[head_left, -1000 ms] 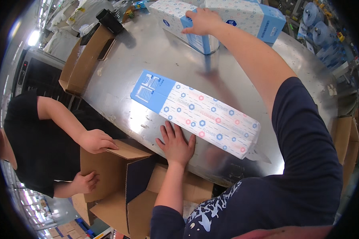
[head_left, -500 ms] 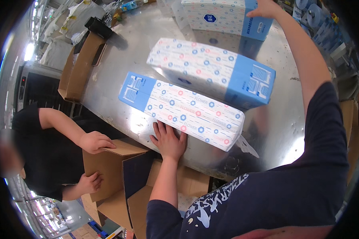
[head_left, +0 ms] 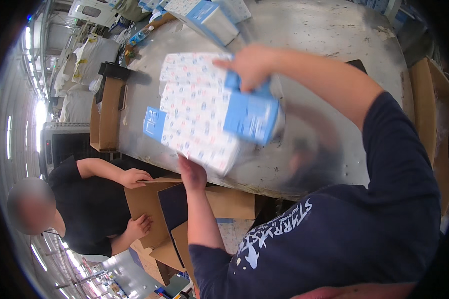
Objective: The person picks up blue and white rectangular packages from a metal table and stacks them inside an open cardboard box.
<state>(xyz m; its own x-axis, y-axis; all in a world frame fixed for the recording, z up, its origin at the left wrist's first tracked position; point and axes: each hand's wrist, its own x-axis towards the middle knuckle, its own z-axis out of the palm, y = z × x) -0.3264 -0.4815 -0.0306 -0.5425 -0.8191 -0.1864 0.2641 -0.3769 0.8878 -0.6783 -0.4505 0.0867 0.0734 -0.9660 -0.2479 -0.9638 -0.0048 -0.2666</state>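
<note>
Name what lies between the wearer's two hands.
The head view shows blue-and-white patterned packs between the left hand and the right hand.

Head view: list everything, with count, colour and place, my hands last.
Patterned packs: about three, white and blue, blurred, mid-table
Far packs: at least two, white and blue, far edge
Metal table: one, silver, centre
Cardboard boxes: at least three, brown, table's left, right and near edges
Bottle: one, clear and blue, far left
Cylinder: one, black, by the left box
Co-worker: one, black top, left
Background clutter: uncountable, mixed, far left
Shirt: one, navy, lower right
Left hand: one, bare, packs' near side
Right hand: one, bare, packs' blue end
</note>
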